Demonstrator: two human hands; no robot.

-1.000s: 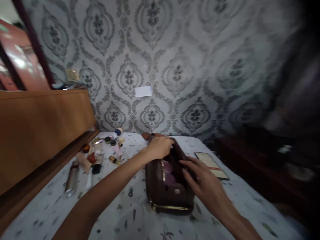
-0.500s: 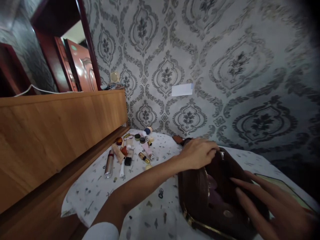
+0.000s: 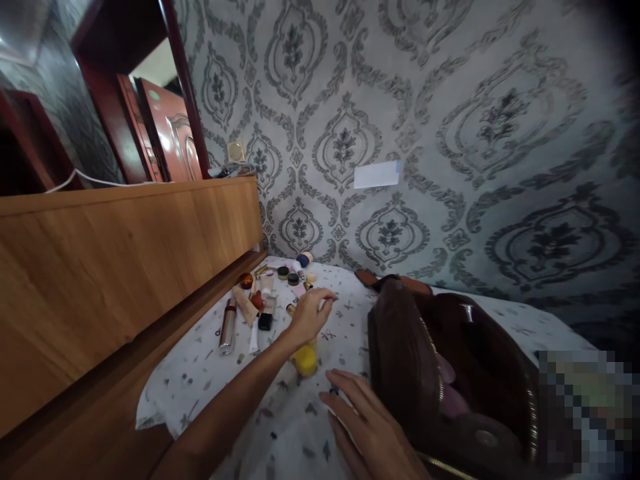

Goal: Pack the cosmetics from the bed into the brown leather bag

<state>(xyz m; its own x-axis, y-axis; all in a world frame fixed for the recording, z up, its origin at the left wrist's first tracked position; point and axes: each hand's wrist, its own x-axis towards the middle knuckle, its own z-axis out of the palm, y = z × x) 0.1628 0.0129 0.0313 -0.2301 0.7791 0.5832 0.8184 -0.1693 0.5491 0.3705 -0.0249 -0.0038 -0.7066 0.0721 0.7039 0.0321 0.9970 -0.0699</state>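
Observation:
My left hand (image 3: pixel 311 315) reaches over the cosmetics on the patterned white cloth (image 3: pixel 190 387). Its fingers point right, loosely bent, with the thumb apart and nothing visible in them. Just below its wrist is a small yellow round item (image 3: pixel 305 360), perhaps a lidded jar. My right hand (image 3: pixel 373 427) is low over the cloth between that item and the bag, fingers spread and holding nothing. A dark brown handbag (image 3: pixel 400 360) lies at right with its zip undone; something pinkish-purple (image 3: pixel 453 397) shows inside.
Several cosmetics lie at left: a silver-and-red bottle (image 3: pixel 228 327), a beige tube (image 3: pixel 245 305), a black-capped bottle (image 3: pixel 267 317) and small dark jars (image 3: pixel 293 279). A wooden panel (image 3: pixel 130 253) borders the cloth on the left. Patterned wall (image 3: pixel 345 140) rises behind. A blurred-out patch covers the right.
My left hand has left the bag's rim and moved left to the cosmetics. My right hand has come out of the bag opening to the cloth. The yellow item now shows on the cloth.

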